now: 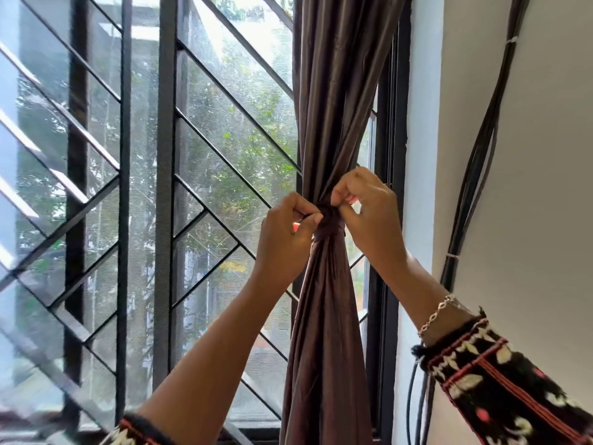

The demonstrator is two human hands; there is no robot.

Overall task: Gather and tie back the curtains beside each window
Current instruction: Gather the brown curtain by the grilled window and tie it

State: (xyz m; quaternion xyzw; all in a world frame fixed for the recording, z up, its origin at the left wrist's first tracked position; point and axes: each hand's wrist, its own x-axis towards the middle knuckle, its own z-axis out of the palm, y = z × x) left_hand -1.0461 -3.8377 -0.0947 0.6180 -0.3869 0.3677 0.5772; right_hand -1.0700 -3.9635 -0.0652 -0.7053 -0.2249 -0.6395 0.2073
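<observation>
Head view, centre of frame: the curtain (327, 123) hangs gathered at the right side of the window (224, 139), cinched by a tie (330, 224). The left hand (285, 232) and right hand (365, 213) both pinch the tie at its knot. Pulling both sides evenly should snug it without loosening the folds.

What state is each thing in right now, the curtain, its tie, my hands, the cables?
Curtain: gathered into one bunch beside the window frame.
Tie: wrapped round the curtain's middle.
Left hand: pinching the tie.
Right hand: pinching the tie.
Cables: hanging down the wall, bundled.
</observation>
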